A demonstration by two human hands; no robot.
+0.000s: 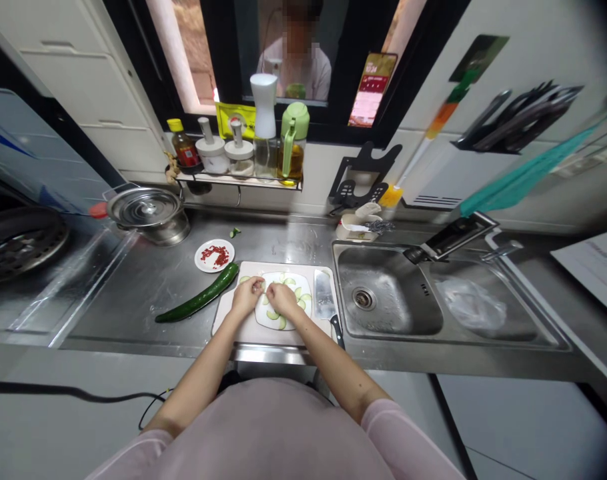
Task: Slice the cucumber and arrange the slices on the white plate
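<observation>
A white plate [303, 283] with several cucumber slices [273, 315] lies on a pale cutting board [228, 317] on the steel counter. My left hand [247, 295] and my right hand [281, 298] hover close together over the plate, fingers pinched toward each other; what they pinch is too small to make out. A whole cucumber [199, 301] lies just left of the board. A cleaver [325, 301] rests on the board's right side.
A small dish of chopped red chili [214, 255] sits behind the cucumber. A lidded pot [146, 212] stands at back left. A double sink [391, 300] is to the right. A shelf [238, 179] holds bottles and jars. A person stands beyond the window.
</observation>
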